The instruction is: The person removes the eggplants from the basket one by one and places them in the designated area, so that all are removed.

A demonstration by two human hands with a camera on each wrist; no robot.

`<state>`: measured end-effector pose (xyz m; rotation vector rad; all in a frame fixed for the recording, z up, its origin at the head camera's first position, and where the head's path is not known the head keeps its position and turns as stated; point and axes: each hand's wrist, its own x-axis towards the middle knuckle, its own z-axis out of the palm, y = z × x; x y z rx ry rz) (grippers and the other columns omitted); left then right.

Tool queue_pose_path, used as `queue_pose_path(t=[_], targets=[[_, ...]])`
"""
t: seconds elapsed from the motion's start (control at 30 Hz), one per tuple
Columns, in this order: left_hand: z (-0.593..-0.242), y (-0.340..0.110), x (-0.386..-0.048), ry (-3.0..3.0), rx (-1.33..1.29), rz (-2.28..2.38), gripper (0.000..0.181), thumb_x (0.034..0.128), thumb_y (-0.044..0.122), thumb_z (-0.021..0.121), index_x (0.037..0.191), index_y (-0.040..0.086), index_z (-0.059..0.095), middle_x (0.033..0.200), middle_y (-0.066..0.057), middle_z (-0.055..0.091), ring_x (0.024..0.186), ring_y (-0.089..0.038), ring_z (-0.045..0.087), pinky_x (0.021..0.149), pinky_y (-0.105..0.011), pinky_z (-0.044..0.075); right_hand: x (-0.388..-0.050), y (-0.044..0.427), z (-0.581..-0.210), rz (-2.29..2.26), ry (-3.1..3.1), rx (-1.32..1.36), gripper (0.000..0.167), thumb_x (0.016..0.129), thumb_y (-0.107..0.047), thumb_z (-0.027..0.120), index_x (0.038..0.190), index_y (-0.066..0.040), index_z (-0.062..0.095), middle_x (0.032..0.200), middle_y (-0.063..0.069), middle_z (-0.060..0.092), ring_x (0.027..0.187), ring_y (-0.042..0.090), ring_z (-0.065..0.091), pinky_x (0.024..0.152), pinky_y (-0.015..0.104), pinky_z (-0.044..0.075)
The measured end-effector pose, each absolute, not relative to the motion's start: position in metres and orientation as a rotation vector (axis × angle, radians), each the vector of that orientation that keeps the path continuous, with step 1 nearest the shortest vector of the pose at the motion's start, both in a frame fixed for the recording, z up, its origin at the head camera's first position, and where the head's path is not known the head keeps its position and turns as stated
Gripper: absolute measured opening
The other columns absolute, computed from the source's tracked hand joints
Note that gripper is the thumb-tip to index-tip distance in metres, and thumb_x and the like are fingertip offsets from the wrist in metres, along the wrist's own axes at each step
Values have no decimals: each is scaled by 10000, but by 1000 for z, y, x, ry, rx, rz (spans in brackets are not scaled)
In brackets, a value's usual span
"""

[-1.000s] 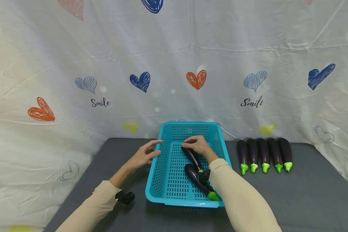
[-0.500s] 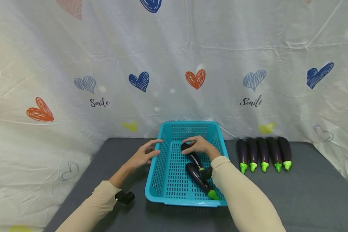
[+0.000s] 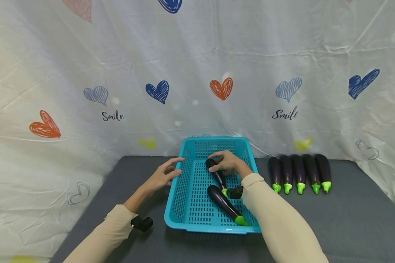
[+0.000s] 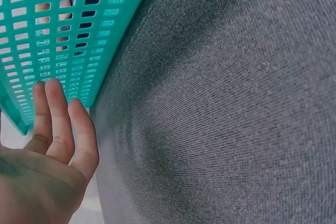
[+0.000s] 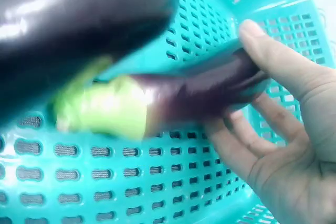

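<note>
Inside the blue perforated basket [image 3: 191, 229] my right hand [image 3: 229, 163] grips a dark purple eggplant [image 3: 218, 176] by its rounded far end. The right wrist view shows the thumb [image 5: 273, 51] on one side of that eggplant [image 5: 194, 90] and the fingers around the other, its green stem end pointing away from the hand. A second eggplant [image 3: 223, 201] lies slantwise nearer the basket's front, green stem to the lower right. At the basket's left wall my left hand [image 3: 160, 178] is held with fingers spread and loosely bent. Its fingertips [image 4: 54, 85] are at the mesh wall; contact is unclear.
Several eggplants [image 3: 297, 173] lie side by side on the grey tabletop [image 3: 316, 219] right of the basket, green stems toward me. A white curtain [image 3: 191, 54] printed with hearts hangs behind the table.
My right hand has shifted slightly, and its thumb has come round the eggplant's near side. The held eggplant has moved a little farther back. The second eggplant has shifted slightly. My left hand stays put.
</note>
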<state>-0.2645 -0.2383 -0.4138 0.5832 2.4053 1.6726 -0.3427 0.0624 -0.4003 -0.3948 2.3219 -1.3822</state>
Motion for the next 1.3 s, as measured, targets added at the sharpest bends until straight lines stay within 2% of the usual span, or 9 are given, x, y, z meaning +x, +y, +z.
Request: queue_pose_path(t=[0.13, 0.23, 0.47, 0.77, 1.07, 1.3], targets=[[-414, -239, -265, 2396, 578, 1682, 514, 1065, 271, 585, 1554, 248, 429, 1523, -168, 408, 1259, -368, 518, 874, -532, 539, -345, 61, -397, -1414, 2324, -434, 602, 927, -122, 785, 1481, -130, 547, 1402, 227, 514, 1165, 438, 578, 753, 509, 583], [-415, -239, -265, 2391, 586, 1686, 510, 1067, 270, 582, 1554, 250, 430, 1523, -171, 410, 1264, -373, 514, 876, -540, 536, -347, 60, -394, -1475, 2302, -474, 612, 943, -99, 762, 1503, -119, 517, 1383, 251, 505, 1118, 441, 599, 733, 507, 588], [-415, -238, -266, 2383, 594, 1681, 507, 1071, 270, 573, 1555, 252, 424, 1514, -171, 425, 1247, -371, 528, 882, -555, 527, -350, 65, -377, -1645, 2244, -528, 674, 926, -45, 767, 1529, -85, 469, 1447, 299, 427, 1143, 462, 590, 794, 551, 570], [-414, -239, -265, 2396, 610, 1671, 498, 1082, 249, 551, 1561, 236, 413, 1407, -198, 512, 1079, -332, 570, 838, -489, 542, -354, 82, -357, -1698, 2146, -536, 825, 896, 8, 781, 1592, -130, 361, 1557, 276, 275, 1243, 464, 523, 934, 607, 488], [-414, -240, -267, 2421, 620, 1661, 499, 1070, 237, 579, 1548, 217, 440, 1373, -195, 534, 1099, -324, 573, 850, -544, 529, -347, 97, -335, -1732, 2129, -588, 839, 901, 10, 774, 1600, -101, 325, 1528, 298, 285, 1202, 473, 553, 897, 541, 533], [-413, -241, -268, 2448, 636, 1637, 505, 1056, 225, 604, 1540, 207, 462, 1295, -183, 578, 1051, -319, 574, 820, -479, 544, -338, 112, -322, -1771, 2129, -637, 821, 898, 22, 771, 1590, -95, 344, 1508, 286, 313, 1102, 452, 618, 840, 555, 553]])
